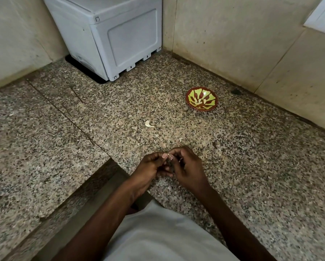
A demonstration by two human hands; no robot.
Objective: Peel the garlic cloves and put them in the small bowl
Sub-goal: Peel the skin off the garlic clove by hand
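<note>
I saw a speckled granite counter point(233, 166), polished smooth, with a dull sheen. The small bowl point(201, 99) looked glazed and glossy, red-brown with yellow-green patches. The grey box point(120, 40) at the back looked like matt moulded plastic. The wall tiles point(233, 34) were matt beige and stained. My shirt point(157, 232) was plain white cloth.

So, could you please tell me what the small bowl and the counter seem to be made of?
Small bowl: probably glazed ceramic or glossy melamine, judging by its shiny red and yellow-green pattern. Counter: looks like polished granite, speckled grey, brown and black, with visible slab seams.
</note>
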